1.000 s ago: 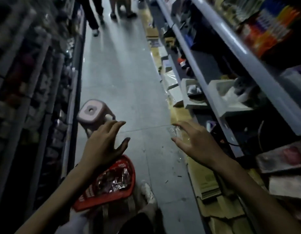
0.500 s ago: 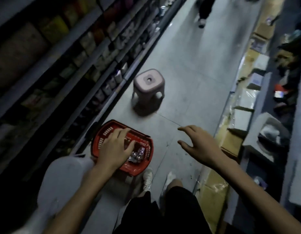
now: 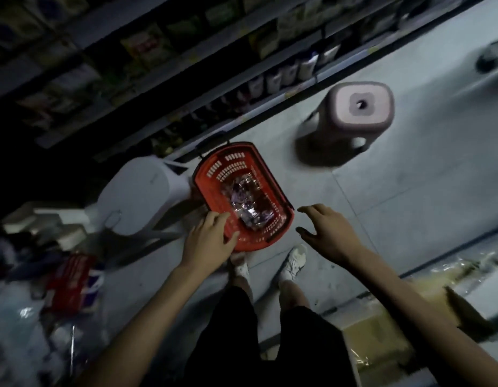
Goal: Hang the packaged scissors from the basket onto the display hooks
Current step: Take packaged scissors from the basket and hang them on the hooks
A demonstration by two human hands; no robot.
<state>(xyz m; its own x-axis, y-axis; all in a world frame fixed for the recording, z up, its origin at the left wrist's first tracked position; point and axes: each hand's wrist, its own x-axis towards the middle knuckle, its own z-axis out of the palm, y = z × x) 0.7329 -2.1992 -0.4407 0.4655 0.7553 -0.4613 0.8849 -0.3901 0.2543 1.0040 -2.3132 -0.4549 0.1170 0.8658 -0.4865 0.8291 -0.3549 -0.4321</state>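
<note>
We look down on a red basket (image 3: 211,170) standing on the pale floor (image 3: 396,208), and we place everything else from it. Inside the basket, on its bottom towards the near end, lies a heap of shiny packaged scissors (image 3: 248,203). The wrappers glint, and we cannot make out single packs in the dim light.

The left hand (image 3: 207,243) is at the basket's near left corner. Its fingers are spread and only loosely bent, reaching over the rim towards the packs. It has nothing in it. We cannot tell whether the fingertips touch the rim or the plastic. The packs lie just beyond those fingertips, further into the basket.

The right hand (image 3: 330,230) hangs just beside the basket's near right corner, outside the rim and apart from it. Its fingers are spread wide and gently curved, with the thumb stretched towards the basket, and it is empty too. The packs lie to its left, across the basket wall.

Just on the near side of the basket stand the person's two pale shoes (image 3: 294,262). Touching or nearly touching the basket's left side is a rounded white container (image 3: 141,191). Beyond the basket and to its right, well apart, stands a pink stool (image 3: 359,107). Dark stocked shelves (image 3: 186,65) run along the basket's far side. Well to the near right of the basket lie wrapped brown cartons (image 3: 376,339).
</note>
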